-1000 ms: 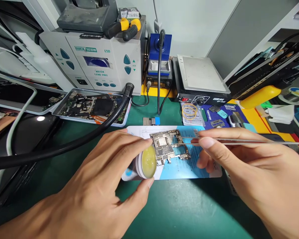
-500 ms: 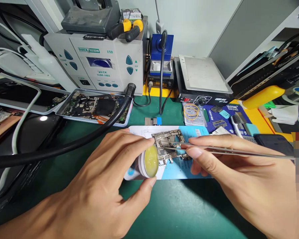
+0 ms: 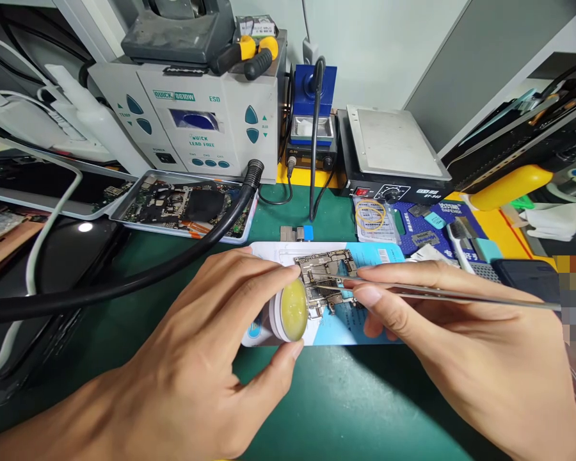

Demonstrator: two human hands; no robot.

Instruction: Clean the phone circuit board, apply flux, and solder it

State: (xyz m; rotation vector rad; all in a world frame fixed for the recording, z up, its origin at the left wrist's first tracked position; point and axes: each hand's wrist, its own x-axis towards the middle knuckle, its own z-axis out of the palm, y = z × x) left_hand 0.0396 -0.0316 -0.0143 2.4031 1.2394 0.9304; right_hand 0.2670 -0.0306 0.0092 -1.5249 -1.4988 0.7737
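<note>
A round white tub (image 3: 292,311) of yellow paste, likely flux, is tipped on its side with its mouth facing right. My left hand (image 3: 206,346) grips it by the rim between thumb and fingers. My right hand (image 3: 441,320) pinches a pair of metal tweezers (image 3: 427,295), whose tips point left toward the tub and lie over a phone circuit board (image 3: 333,266). The tips look slightly apart, and I cannot tell whether they touch anything. Beneath the board is a white and blue card (image 3: 384,253), partly covered by both hands.
A hot air station (image 3: 192,121) stands at the back left, its black hose (image 3: 182,259) crossing the left side. Behind are a soldering iron stand (image 3: 314,102) and a heating plate (image 3: 393,144). A tray of boards (image 3: 182,208), a brush (image 3: 459,243) and a phone (image 3: 523,275) lie around.
The tweezer tips have shifted a little to the left, nearer the tub. The left hand keeps its hold on the tub, and the view has moved slightly.
</note>
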